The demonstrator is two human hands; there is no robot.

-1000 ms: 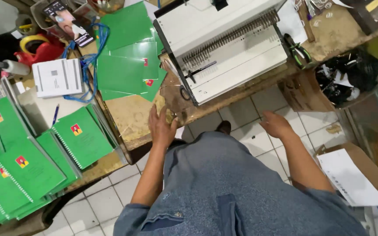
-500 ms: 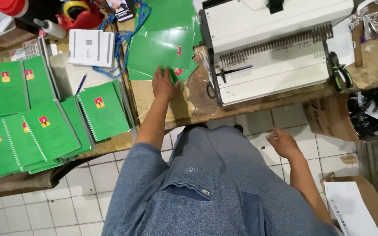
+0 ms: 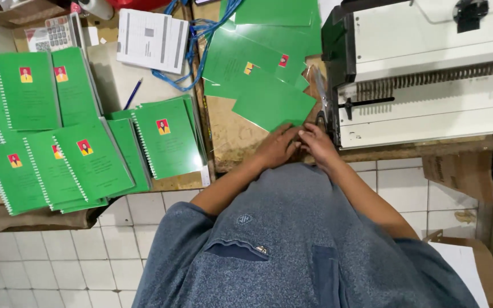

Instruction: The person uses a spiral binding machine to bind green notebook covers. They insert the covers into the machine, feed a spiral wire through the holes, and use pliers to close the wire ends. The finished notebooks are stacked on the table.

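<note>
Green cover sheet [image 3: 272,102]: my right hand [image 3: 318,142] has come up beside my left hand [image 3: 278,147]; both hands' fingers now pinch its near edge.

Your left hand [image 3: 278,149] and right hand [image 3: 315,142] meet on a glossy green cover sheet [image 3: 272,104], smooth and plastic-looking, at centre frame. More shiny green covers [image 3: 246,54] fan out above it, catching the light. The worktop [image 3: 229,134] beneath you is bare wood, worn, scuffed and matt. At upper right, the binding machine [image 3: 423,74] shows a smooth off-white casing and a row of metal teeth. At left, green booklets [image 3: 87,157] carry wire spiral spines and faintly glossy covers. A matt white paper sheet [image 3: 152,40] lies at the top. Your grey shirt [image 3: 292,245] is soft, flecked cloth. Glazed white floor tiles [image 3: 87,256] fill the lower left.
</note>
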